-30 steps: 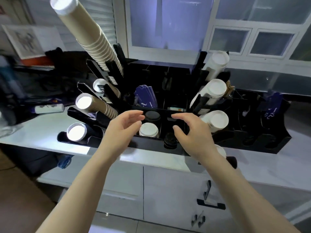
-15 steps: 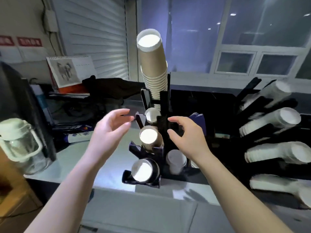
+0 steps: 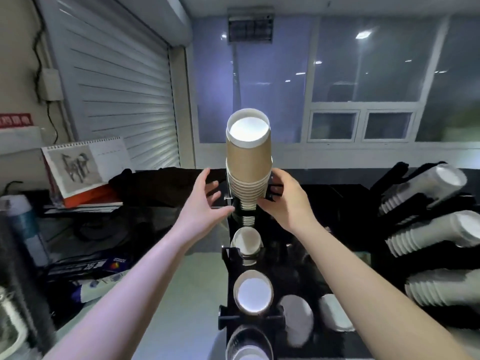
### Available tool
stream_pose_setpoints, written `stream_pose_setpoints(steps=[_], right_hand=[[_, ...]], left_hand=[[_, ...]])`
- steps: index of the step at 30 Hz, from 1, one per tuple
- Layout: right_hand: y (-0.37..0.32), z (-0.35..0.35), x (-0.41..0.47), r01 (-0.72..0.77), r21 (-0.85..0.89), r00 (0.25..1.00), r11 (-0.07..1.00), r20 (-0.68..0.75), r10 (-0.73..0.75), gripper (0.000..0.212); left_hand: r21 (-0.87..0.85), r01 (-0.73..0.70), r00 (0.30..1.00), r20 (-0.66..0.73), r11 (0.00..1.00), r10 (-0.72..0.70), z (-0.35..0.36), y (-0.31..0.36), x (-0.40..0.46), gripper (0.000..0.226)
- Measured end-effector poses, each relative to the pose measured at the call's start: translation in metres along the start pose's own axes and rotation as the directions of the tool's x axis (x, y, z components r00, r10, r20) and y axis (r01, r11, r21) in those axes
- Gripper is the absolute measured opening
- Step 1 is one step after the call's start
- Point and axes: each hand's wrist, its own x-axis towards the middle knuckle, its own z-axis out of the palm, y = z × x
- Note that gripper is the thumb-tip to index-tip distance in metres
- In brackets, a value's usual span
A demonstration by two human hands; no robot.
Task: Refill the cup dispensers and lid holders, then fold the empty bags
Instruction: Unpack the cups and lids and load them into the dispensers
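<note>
Tall stack of brown paper cups (image 3: 248,162), white bases up, stands nested in top slot of black cup dispenser (image 3: 233,258). Lower slots show cups (image 3: 253,292) bottom-out. White cup stacks (image 3: 439,235) at right lie slanted. Lids (image 3: 296,318), possibly, beside dispenser.

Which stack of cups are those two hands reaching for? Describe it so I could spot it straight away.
Find the black cup dispenser on the counter, in front of the big window. At its far end the tall stack of brown cups rises well above everything, between the left hand and right hand. The white cup stacks on the right lie on a slant; this one is brown and near upright.
</note>
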Motion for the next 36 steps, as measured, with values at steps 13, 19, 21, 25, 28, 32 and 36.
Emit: stream_pose_setpoints(steps=[13, 19, 21, 25, 28, 32, 36], right_hand=[[0.022, 0.014, 0.041, 0.094, -0.098, 0.991, 0.991, 0.102, -0.084, 0.068], [0.026, 0.01, 0.041, 0.116, -0.179, 0.988, 0.977, 0.119, -0.096, 0.079], [0.027, 0.008, 0.043, 0.108, -0.184, 0.988, 0.977, 0.133, -0.085, 0.081], [0.018, 0.003, 0.043, 0.105, -0.174, 0.98, 0.979, 0.186, -0.072, 0.099], [0.011, -0.003, 0.041, 0.092, -0.182, 0.972, 0.979, 0.228, -0.049, 0.095], [-0.003, -0.002, 0.037, 0.075, -0.185, 0.965, 0.98, 0.26, -0.025, 0.084], [-0.028, -0.003, 0.028, 0.173, 0.009, 0.95, 0.985, 0.261, -0.169, 0.065]], left_hand=[[0.018, -0.185, 0.98, 0.084, 0.983, 0.183, 0.021, -0.032, 0.066, 0.058], [0.048, -0.207, 0.976, 0.073, 0.977, 0.203, 0.022, -0.032, 0.062, 0.06], [0.079, -0.202, 0.977, 0.08, 0.976, 0.195, 0.021, -0.032, 0.063, 0.068], [0.046, -0.169, 0.979, 0.126, 0.985, 0.162, 0.019, -0.026, 0.064, 0.088], [0.042, -0.19, 0.969, 0.168, 0.981, 0.181, 0.019, -0.016, 0.062, 0.084], [-0.031, -0.231, 0.941, 0.249, 0.973, 0.231, 0.022, -0.001, 0.059, 0.073], [-0.16, -0.255, 0.927, 0.241, 0.954, 0.288, 0.016, 0.024, 0.046, 0.058]])
